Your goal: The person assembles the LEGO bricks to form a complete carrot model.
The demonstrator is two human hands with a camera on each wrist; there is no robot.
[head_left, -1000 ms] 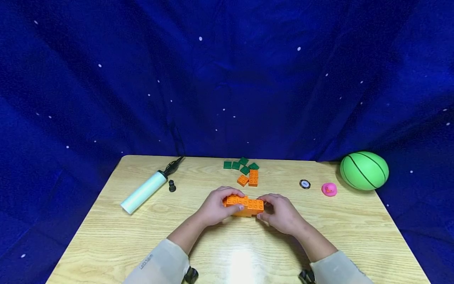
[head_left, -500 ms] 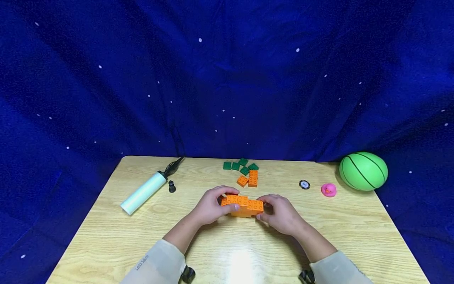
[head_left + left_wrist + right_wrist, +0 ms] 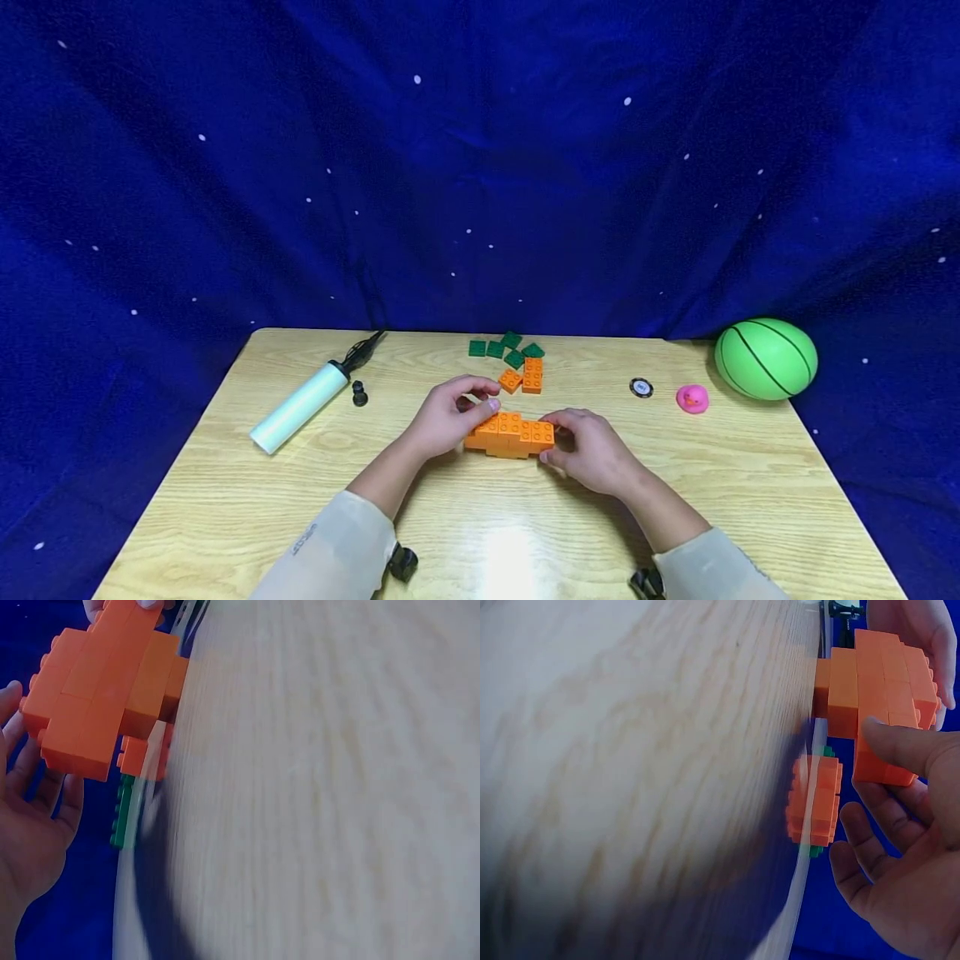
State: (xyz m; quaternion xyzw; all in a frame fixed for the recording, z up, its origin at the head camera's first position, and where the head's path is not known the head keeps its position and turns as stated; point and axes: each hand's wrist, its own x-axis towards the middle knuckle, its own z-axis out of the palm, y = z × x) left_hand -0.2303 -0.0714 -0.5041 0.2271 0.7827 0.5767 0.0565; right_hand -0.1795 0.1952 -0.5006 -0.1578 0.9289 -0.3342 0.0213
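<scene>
A stepped structure of joined orange toy bricks (image 3: pixel 510 437) stands on the table, narrow at its base and wider above. My right hand (image 3: pixel 596 454) pinches its right end, with the thumb (image 3: pixel 896 742) on the near side and fingers behind. Over the left end hovers my left hand (image 3: pixel 438 425), its fingers loosely bent. In the left wrist view, a gap shows between the left palm and the bricks (image 3: pixel 90 682); whether a fingertip touches the studs I cannot tell. Behind the structure lie a square orange brick (image 3: pixel 510 381) and a longer one (image 3: pixel 532 377).
Several green bricks (image 3: pixel 495 349) lie at the back middle. To the left are a pale hand pump (image 3: pixel 300 406) and a small black piece (image 3: pixel 360 394). A poker chip (image 3: pixel 641 387), a pink rubber duck (image 3: pixel 692 398) and a green ball (image 3: pixel 765 359) sit at right.
My left hand has let go of the orange structure's top and drawn up and left, uncovering its left end. The right hand keeps its hold, nearly still.
</scene>
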